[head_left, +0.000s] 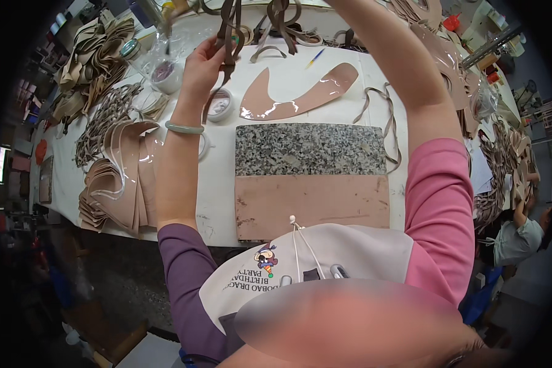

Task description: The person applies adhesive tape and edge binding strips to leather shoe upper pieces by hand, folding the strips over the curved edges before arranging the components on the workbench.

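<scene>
My left hand [201, 66], with a jade-coloured bangle at its wrist, is raised over the far left of the table. Its fingers are closed on dark brown leather strips [230, 46] that dangle past the palm. My right arm stretches up and out beyond the top edge, so the right hand does not show. Between the arms lies a curved, glossy tan leather piece [288, 109]. Nearer to me is a speckled granite slab [306, 149], with a tan leather-like sheet or board [313, 199] along its front. An open round tub [219, 105] stands just below the left hand.
More dark strips [282, 27] hang at the far edge. A stack of tan leather pieces [119, 184] and bundled strips [107, 119] lie at left. One thin strip [391, 126] curls right of the slab. Another person [515, 236] works at far right.
</scene>
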`<state>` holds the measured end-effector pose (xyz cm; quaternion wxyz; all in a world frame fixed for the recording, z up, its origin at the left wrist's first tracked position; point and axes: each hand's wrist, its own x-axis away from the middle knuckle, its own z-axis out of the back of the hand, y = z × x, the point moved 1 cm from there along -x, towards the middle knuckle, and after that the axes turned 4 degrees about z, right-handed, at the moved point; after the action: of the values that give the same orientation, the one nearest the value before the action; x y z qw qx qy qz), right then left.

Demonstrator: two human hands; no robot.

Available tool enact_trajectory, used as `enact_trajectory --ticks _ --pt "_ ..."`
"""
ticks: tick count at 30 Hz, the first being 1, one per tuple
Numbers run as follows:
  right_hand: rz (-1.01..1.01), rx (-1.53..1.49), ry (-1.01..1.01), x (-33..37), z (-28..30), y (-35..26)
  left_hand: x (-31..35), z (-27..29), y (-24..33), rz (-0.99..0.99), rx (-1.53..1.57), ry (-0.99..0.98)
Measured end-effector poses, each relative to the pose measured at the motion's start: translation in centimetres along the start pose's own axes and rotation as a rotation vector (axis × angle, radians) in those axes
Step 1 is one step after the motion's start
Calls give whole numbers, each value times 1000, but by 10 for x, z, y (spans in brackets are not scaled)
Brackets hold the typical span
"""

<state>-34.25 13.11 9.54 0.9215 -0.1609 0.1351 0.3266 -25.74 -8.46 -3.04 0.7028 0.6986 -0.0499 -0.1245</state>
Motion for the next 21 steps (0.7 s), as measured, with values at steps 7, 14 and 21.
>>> enact_trajectory --ticks 7,14,21 --pt "-297 -714 -568 41 -69 -8 -3 86 -90 185 -343 235" --pt "-497 -129 -337 34 -145 117 -14 106 -120 235 -511 270" --pt "-71 387 -61 29 -227 107 -16 121 -123 61 -840 428"
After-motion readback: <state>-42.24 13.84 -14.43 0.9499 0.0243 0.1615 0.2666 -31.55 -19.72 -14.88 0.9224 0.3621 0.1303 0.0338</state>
